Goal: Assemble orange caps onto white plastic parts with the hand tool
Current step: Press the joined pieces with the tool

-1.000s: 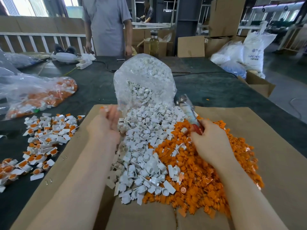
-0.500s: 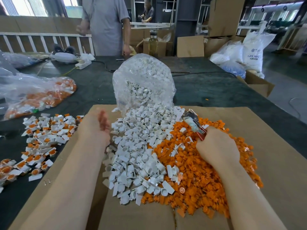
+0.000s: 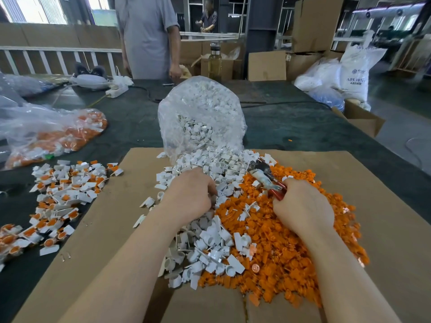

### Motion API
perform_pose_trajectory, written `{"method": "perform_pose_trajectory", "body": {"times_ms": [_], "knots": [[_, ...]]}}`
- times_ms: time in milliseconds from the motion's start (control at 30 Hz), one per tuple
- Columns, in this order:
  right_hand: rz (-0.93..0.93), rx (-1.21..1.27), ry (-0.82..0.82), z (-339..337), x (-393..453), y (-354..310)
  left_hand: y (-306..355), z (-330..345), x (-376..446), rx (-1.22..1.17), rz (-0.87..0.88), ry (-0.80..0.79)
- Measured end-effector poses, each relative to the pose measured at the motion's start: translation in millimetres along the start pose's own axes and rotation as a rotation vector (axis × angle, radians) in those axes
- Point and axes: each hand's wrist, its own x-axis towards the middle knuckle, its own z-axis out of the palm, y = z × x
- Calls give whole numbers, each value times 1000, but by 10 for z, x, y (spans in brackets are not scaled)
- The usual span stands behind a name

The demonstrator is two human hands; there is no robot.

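A heap of white plastic parts and a heap of orange caps lie side by side on a brown cardboard sheet. My left hand reaches down into the white parts with its fingers curled among them; what they hold is hidden. My right hand grips the red handles of the hand tool, whose taped metal head points up and left over the caps.
A clear bag of white parts stands behind the heaps. Assembled white-and-orange pieces are spread at the left, near a bag of more of them. A person stands across the dark table. Boxes and sacks stand at the right.
My left hand has swung from the left edge of the cardboard into the white heap. My right hand has lowered the tool towards the orange caps.
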Motion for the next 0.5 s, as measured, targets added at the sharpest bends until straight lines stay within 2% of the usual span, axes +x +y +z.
{"method": "perform_pose_trajectory", "body": {"times_ms": [167, 300, 400, 500], "knots": [[-11, 134, 35, -12, 30, 12, 17, -11, 1, -168, -25, 101], [-16, 595, -11, -40, 40, 0, 141, -37, 2, -465, -55, 208], [26, 915, -104, -74, 8, -60, 247, -27, -29, -730, -67, 176], [20, 1064, -164, -98, -9, -104, 356, 11, -62, -891, -72, 129]]}}
